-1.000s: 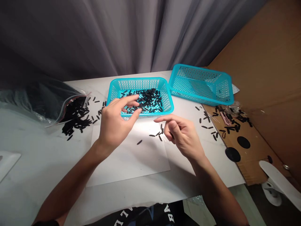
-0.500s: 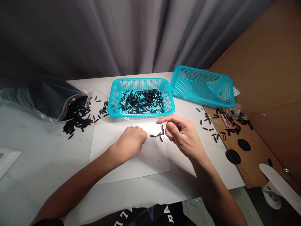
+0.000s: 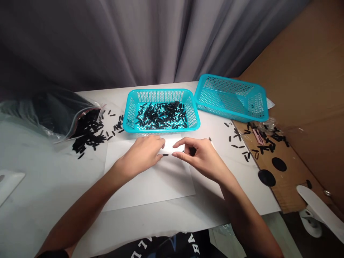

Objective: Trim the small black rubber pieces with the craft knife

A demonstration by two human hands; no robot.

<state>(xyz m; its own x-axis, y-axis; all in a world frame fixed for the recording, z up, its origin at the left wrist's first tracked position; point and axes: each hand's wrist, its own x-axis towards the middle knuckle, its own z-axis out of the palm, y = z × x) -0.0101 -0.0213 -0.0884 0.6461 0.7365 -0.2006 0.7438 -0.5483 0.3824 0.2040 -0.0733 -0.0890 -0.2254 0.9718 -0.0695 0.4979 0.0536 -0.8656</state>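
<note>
My left hand (image 3: 146,153) hovers over a white sheet of paper (image 3: 150,186), its thumb and index finger apart. A small slim black piece (image 3: 165,154) lies by the tip of that thumb, between my two hands. Facing it from the right is my right hand (image 3: 201,154), thumb and index finger curved with a gap between their tips. Part of another black piece shows inside that gap; my right hand may cover others. Just beyond both hands stands a turquoise basket (image 3: 197,122) with many black pieces (image 3: 154,116) in it.
A second turquoise basket (image 3: 264,104) stands at the back right. On the left, an opened clear bag (image 3: 61,107) spills black pieces (image 3: 86,141) onto the table. Cardboard (image 3: 285,193) at right carries black pieces, a pink tool (image 3: 258,137) and two black discs (image 3: 266,177).
My left hand has shifted slightly left and away from me, its fingers parting. My right hand has moved left, and its outstretched index finger now curves toward the thumb.
</note>
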